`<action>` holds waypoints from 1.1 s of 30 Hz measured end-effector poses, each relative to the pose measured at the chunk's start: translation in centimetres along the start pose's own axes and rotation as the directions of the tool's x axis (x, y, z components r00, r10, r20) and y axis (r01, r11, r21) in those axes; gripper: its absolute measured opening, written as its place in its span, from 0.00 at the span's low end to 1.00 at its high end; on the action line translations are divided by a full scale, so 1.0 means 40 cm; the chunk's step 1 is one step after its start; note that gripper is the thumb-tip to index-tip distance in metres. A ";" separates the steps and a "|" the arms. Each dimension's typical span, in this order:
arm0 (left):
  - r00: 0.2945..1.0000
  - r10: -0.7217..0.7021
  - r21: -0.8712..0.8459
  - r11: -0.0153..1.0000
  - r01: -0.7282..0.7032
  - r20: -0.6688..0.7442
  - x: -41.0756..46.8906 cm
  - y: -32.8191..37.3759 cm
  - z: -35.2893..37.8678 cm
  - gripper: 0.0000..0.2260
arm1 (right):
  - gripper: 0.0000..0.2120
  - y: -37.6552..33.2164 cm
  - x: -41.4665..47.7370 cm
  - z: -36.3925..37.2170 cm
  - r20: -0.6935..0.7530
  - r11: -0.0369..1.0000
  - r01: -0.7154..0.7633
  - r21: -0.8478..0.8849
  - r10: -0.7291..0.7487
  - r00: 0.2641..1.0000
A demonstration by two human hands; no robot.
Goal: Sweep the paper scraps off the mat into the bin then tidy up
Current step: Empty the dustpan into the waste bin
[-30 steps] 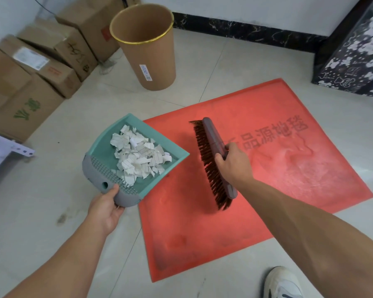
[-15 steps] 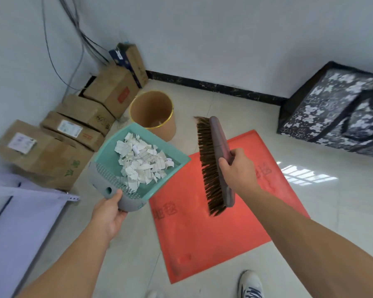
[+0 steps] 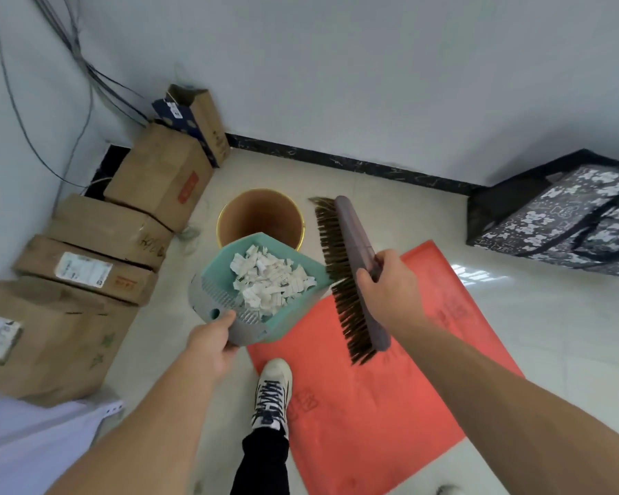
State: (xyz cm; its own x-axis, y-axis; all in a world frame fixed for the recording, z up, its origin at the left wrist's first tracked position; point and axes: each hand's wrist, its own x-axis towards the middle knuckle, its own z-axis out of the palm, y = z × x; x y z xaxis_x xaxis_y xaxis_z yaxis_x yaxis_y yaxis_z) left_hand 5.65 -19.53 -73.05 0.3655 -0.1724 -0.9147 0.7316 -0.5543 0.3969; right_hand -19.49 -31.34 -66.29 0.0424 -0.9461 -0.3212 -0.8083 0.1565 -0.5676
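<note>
Both forearms are bare from the bottom edge of the frame to the wrists, with no sleeve, watch or band showing. The left hand (image 3: 213, 346) and the right hand (image 3: 390, 291) wear no gloves or rings. One leg shows in a narrow black trouser leg (image 3: 263, 462), ending at a white low-top sneaker with dark laces and dark side markings (image 3: 272, 393). A second pale shoe toe (image 3: 449, 490) peeks in at the bottom edge.
</note>
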 end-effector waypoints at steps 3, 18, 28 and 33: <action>0.996 -0.084 0.032 0.996 0.084 0.013 0.047 0.089 0.047 0.13 | 0.09 -0.064 0.049 0.018 -0.001 0.998 -0.067 -0.020 0.067 0.998; 0.954 -0.300 0.161 0.942 0.296 -0.001 0.136 0.291 0.141 0.12 | 0.09 -0.301 0.207 0.090 -0.055 0.985 -0.168 -0.035 0.166 0.985; 0.929 -0.369 0.066 0.927 0.370 -0.026 0.156 0.355 0.196 0.18 | 0.09 -0.365 0.261 0.120 -0.023 0.990 -0.128 -0.059 0.127 0.992; 0.922 -0.386 0.056 0.920 0.387 -0.029 0.168 0.376 0.223 0.15 | 0.09 -0.387 0.289 0.146 0.006 0.989 -0.113 -0.093 0.114 0.993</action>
State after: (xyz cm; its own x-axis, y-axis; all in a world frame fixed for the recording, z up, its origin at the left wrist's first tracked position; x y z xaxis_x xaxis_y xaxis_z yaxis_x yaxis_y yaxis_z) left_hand 13.98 -36.28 -73.93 0.0709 0.0783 -0.9944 0.7829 -0.6222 0.0068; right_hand -3.06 -43.03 -65.66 -0.0468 -0.9203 -0.3884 -0.8589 0.2356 -0.4547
